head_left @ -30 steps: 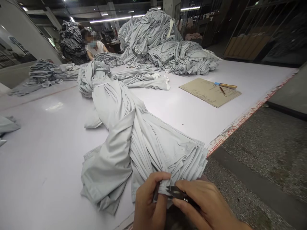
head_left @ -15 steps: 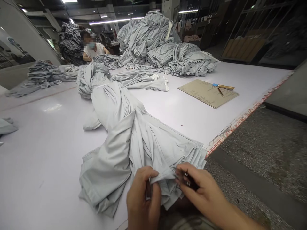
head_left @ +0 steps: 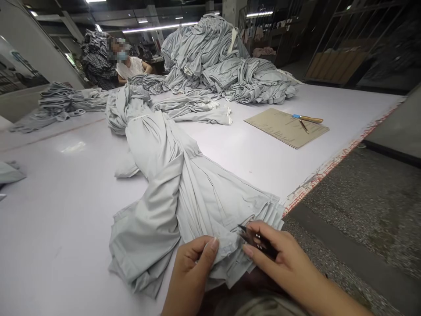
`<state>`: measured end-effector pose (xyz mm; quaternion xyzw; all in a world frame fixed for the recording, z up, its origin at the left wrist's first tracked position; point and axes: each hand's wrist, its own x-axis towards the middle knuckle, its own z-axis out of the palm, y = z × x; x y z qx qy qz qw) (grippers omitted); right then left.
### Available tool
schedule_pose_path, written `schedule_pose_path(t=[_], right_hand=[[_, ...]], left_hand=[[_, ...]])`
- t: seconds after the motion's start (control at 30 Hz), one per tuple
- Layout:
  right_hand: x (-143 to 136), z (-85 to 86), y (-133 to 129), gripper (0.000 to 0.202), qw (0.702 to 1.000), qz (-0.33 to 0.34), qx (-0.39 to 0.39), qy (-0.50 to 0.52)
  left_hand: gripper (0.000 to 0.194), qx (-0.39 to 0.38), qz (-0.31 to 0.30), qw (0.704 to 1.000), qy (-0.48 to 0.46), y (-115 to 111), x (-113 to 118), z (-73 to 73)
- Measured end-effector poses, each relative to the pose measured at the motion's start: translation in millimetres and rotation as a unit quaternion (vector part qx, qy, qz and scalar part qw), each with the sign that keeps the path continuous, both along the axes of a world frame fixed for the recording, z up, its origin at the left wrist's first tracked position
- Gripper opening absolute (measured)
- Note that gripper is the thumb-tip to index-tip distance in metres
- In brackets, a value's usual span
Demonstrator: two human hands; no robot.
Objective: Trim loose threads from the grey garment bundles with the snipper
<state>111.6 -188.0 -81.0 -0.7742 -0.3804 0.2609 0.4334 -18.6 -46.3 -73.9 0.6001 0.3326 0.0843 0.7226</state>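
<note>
Long layers of pale grey fabric (head_left: 154,197) stretch across the white table, fanned out at its near edge. My left hand (head_left: 195,263) pinches the edge of a top layer between thumb and fingers. Small dark thread snips (head_left: 259,243) are held in my right hand (head_left: 279,254), with their pointed blades apart. The blade tips are close to the fabric edge, just right of my left fingertips. Some loose threads show at that edge.
A brown board (head_left: 279,129) lies at the right with a blue-and-wood tool (head_left: 307,118) and a short pen-like item (head_left: 304,127) on it. Behind is a large fabric heap (head_left: 204,48). A masked person (head_left: 131,66) is across the table (head_left: 66,197).
My left hand has turned over and its thumb now lies on top of the fabric, baring the edge. The snips' blades now show more clearly. The person across the table has raised their head.
</note>
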Motion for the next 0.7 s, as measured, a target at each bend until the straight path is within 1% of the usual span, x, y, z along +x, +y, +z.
schedule_pose_path(t=[0.1,0.17,0.27,0.33,0.47,0.6,0.7], right_hand=[[-4,7.7,-5,0.020,0.997,0.063,-0.018,-0.037],[-7,9.3,-4,0.019,0.993,0.094,-0.024,-0.067],[-10,7.6,-2,0.020,0.986,0.120,-0.033,-0.109],[-12,6.1,-2,0.024,0.983,0.130,-0.030,-0.128],[-11,5.4,-8,0.030,0.983,0.132,-0.024,-0.128],[-10,6.8,-12,0.018,0.984,0.123,-0.021,-0.126],[-12,7.3,-10,0.018,0.983,0.129,-0.018,-0.131]], left_hand=[[0.040,0.030,-0.001,1.000,-0.006,-2,-1,1.7],[0.038,0.068,-0.008,0.998,-0.004,-4,-2,4.2],[0.037,0.122,-0.024,0.992,0.001,-7,-4,7.0],[0.037,0.135,-0.021,0.991,0.006,-8,-5,7.6],[0.039,0.111,-0.012,0.994,0.007,-7,-4,7.5],[0.040,0.083,-0.010,0.997,0.002,-6,-1,7.5],[0.040,0.076,-0.019,0.997,0.000,-6,-1,8.4]])
